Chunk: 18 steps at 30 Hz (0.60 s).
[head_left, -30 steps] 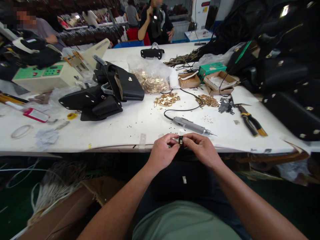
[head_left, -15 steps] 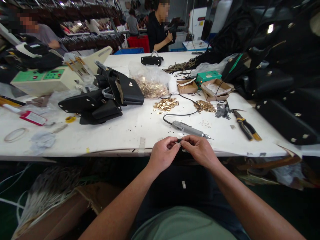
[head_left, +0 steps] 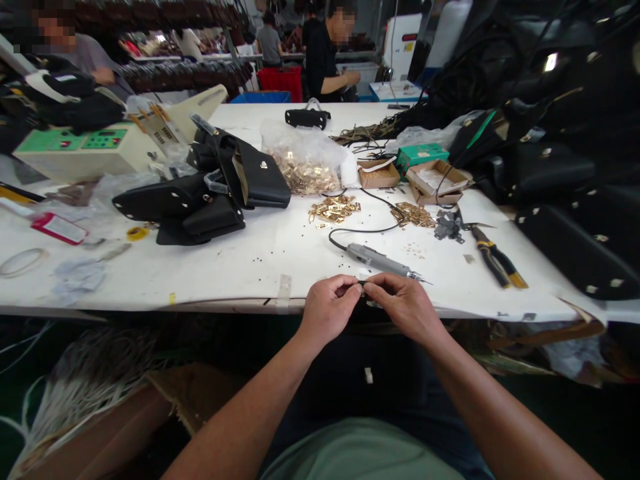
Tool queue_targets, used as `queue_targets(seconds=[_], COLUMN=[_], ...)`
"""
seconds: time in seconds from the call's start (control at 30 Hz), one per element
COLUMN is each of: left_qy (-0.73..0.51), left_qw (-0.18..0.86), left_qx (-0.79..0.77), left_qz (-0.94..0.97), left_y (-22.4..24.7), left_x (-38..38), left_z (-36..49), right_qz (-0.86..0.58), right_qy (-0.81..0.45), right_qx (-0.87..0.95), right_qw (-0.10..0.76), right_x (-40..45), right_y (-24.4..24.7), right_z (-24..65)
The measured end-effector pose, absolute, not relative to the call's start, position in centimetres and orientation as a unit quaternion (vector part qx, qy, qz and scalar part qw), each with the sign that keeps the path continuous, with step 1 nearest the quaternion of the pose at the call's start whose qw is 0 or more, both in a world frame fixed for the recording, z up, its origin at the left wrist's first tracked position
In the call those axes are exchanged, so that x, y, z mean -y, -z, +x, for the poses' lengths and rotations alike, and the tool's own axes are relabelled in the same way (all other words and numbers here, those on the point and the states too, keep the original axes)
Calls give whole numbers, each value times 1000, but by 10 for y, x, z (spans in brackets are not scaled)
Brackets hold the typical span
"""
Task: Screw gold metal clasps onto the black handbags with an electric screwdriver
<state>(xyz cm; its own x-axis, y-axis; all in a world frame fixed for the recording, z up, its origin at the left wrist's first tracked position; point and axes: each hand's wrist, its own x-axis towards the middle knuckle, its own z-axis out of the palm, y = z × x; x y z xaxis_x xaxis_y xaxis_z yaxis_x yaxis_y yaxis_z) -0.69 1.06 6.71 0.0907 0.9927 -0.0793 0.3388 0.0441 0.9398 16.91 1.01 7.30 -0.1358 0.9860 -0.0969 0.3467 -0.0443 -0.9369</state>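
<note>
While you sit at the white worktable (head_left: 225,280), black leather handbags (head_left: 200,200) lie left of centre, loose gold fittings (head_left: 334,209) mid-table, yellow-handled pliers (head_left: 497,265) to the right. An electric screwdriver (head_left: 380,261) lies just beyond your hands. Your left hand (head_left: 330,308) and right hand (head_left: 405,308) are both curled, fingertips (head_left: 351,287) pinching one tiny dark part (head_left: 362,284) between them over the table's front edge; its detail is too small to tell.
</note>
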Motion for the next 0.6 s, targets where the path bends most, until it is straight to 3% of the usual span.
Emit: queue_targets(seconds=[0.33, 0.6], left_qy=[-340, -307], left_qw=[408, 383], left_qx=[-578, -572], left_qz=[619, 658], left_y=[-69, -68], left_x=[-11, -11], left_z=[-4, -5], right_qz=[-568, -570], right_qy=[-381, -450], right_qx=[637, 600], right_qw=[355, 335], right_x=[-7, -15], right_y=[-75, -73], right_z=[163, 169])
